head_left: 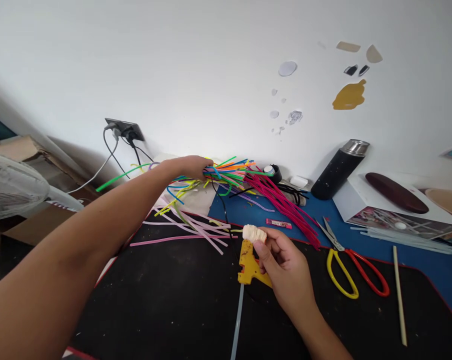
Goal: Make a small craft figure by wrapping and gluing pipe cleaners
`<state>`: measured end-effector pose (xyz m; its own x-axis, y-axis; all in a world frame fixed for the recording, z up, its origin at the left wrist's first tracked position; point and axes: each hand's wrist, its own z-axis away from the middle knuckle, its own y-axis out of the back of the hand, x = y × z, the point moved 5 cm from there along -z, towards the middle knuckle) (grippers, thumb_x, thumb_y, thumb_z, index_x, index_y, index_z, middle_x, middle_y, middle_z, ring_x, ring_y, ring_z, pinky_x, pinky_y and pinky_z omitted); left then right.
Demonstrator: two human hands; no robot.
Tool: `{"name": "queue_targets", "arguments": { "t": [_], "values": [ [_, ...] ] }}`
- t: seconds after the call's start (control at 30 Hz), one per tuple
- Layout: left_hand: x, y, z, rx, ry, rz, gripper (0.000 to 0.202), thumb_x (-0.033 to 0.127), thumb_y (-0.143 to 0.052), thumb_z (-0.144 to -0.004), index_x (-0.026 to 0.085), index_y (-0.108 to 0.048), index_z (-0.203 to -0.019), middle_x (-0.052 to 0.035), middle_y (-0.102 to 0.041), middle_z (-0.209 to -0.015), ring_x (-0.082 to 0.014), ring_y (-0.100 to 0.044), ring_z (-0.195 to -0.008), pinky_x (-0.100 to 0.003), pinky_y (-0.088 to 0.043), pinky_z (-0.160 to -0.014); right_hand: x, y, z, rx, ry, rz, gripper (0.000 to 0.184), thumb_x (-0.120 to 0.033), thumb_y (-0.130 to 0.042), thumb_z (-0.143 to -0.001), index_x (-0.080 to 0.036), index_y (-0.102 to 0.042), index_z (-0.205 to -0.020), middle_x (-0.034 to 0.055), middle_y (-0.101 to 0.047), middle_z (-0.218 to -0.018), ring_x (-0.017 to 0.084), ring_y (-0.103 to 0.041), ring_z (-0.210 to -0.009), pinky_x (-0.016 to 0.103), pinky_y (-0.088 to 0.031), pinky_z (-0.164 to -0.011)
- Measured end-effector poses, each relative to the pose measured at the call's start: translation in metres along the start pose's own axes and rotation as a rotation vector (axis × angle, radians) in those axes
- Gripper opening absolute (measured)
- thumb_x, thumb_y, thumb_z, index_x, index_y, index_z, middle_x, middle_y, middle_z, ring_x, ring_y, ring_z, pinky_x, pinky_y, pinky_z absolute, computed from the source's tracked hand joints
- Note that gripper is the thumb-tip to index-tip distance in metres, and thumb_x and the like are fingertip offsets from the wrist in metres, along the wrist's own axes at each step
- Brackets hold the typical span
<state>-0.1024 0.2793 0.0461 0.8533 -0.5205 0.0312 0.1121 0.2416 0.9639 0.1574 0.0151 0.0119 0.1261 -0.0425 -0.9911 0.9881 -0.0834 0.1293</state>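
My left hand (pixel 198 166) is at the far coloured stems (pixel 231 172); I can't tell its grip.
Nearer and rightward, my right hand (pixel 286 265) pinches the white piece (pixel 251 233), lying left-to-right at the glue gun's (pixel 247 262) far end.

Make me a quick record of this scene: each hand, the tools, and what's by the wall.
Left hand: closed around colored stems
Right hand: pinching a cream piece
Glue gun: yellow, partly behind the right hand, glue stick at its rear
Scissors: blades parted, one yellow handle, one red
Wall side: black flask, white box
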Motion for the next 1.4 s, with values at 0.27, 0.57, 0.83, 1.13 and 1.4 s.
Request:
{"name": "queue_targets", "arguments": {
  "t": [0.27, 0.57, 0.83, 1.13, 1.4],
  "values": [
    [-0.003, 0.04, 0.009, -0.059, 0.02, 0.065, 0.039, 0.038, -0.071, -0.072, 0.025, -0.081, -0.107, -0.004, -0.079, -0.094, -0.0248, -0.067, -0.082, -0.035, -0.049, -0.075, 0.006, -0.003, 0.0, -0.061, -0.017, 0.002, 0.053, -0.065, -0.074, -0.088, -0.019, -0.074, -0.116, -0.0017, -0.053, -0.067, 0.017, -0.051, -0.059, 0.028, -0.044, -0.053],
    [0.004, 0.045, 0.011, -0.037, -0.034, 0.036, 0.049, 0.04, -0.074, -0.07, 0.024, -0.076, -0.116, -0.0065, -0.079, -0.107, -0.0267, -0.068, -0.092, -0.034, -0.048, -0.08, 0.001, -0.006, 0.0, -0.067, -0.019, -0.031, 0.057, -0.068, -0.076, -0.084, -0.018, -0.074, -0.112, -0.003, -0.05, -0.064, 0.016, -0.049, -0.056, 0.027, -0.044, -0.051],
    [0.001, 0.034, 0.007, -0.052, -0.025, 0.059, 0.037, 0.042, -0.067, -0.077, 0.027, -0.08, -0.108, -0.0019, -0.081, -0.095, -0.0239, -0.068, -0.084, -0.032, -0.047, -0.077, -0.005, -0.007, 0.0, -0.061, -0.027, -0.007, 0.063, -0.075, -0.076, -0.079, -0.018, -0.076, -0.107, -0.0036, -0.047, -0.061, 0.016, -0.047, -0.054, 0.027, -0.043, -0.048],
    [0.002, 0.017, 0.002, 0.079, 0.022, -0.089, 0.061, 0.052, -0.078, -0.074, 0.022, -0.073, -0.126, -0.016, -0.072, -0.129, -0.0368, -0.06, -0.124, -0.039, -0.047, -0.099, 0.007, -0.007, 0.0, -0.084, -0.023, 0.042, 0.06, -0.072, -0.072, -0.085, -0.019, -0.076, -0.113, -0.0011, -0.051, -0.068, 0.017, -0.05, -0.058, 0.028, -0.043, -0.052],
    [-0.01, 0.011, 0.016, 0.011, 0.05, 0.076, 0.067, 0.058, -0.074, -0.079, 0.025, -0.065, -0.136, -0.0086, -0.076, -0.124, -0.0272, -0.07, -0.106, -0.033, -0.05, -0.088, 0.001, -0.006, -0.001, -0.067, 0.01, 0.089, 0.057, -0.07, -0.071, -0.087, -0.019, -0.076, -0.112, -0.0015, -0.05, -0.066, 0.017, -0.052, -0.057, 0.028, -0.043, -0.052]
  ]
}}
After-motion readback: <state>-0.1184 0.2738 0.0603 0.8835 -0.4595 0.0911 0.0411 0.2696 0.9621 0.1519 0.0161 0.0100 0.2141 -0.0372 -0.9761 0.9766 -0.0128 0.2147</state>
